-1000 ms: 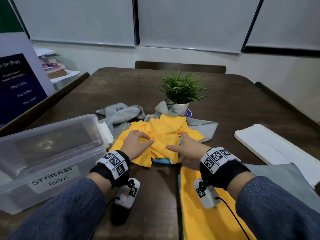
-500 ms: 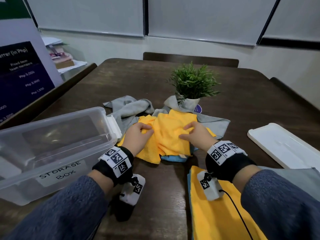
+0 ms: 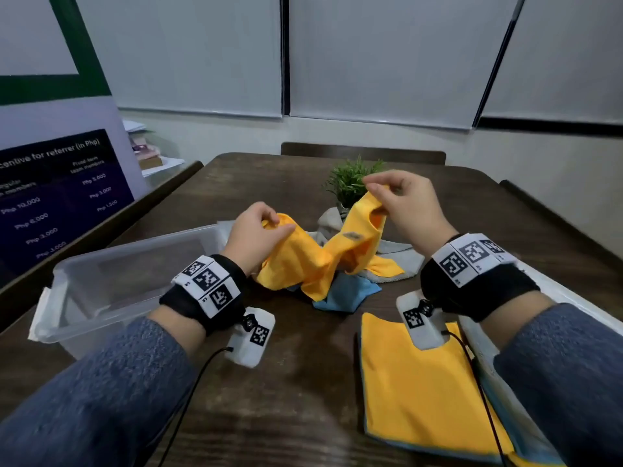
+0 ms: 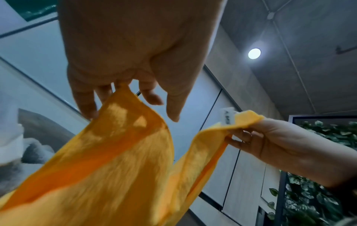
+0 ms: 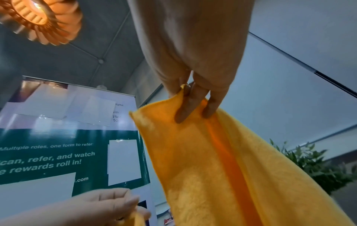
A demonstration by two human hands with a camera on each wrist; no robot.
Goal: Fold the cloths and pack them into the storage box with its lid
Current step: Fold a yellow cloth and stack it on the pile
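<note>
Held up over the middle of the dark table point(image 3: 303, 382), a yellow cloth point(image 3: 313, 261), pinched at two top corners and sagging in a deep dip between them, lower edge trailing onto a blue cloth point(image 3: 347, 291) and grey cloths point(image 3: 394, 254) heaped before a small potted plant point(image 3: 350, 180). Left hand point(image 3: 251, 235) clamped on the left corner, thumb against curled fingers, knuckles toward the head camera; right hand point(image 3: 404, 210) clamped on the opposite corner, higher and farther forward, thumb and forefinger nipping the hem, remaining fingers lying along the fabric as the right wrist view shows. Hands apart, yet nowhere near the cloth's full width, hence the slack. Long axis of the cloth running left to right between the grips, tilted upward toward the right. Likely next: drawing the hands farther apart to stretch the top edge straight, then laying the piece flat for folding; no way to square it while the middle hangs bunched. Clear storage box point(image 3: 111, 281) open, seemingly with nothing inside, just beside the left forearm, so the left hand nearer for packing. White lid point(image 3: 573, 308) at the right, partly behind the right wrist. Folded yellow cloth point(image 3: 414, 399) lying flat near the front edge, below the right wrist, over a blue layer showing at its border.
</note>
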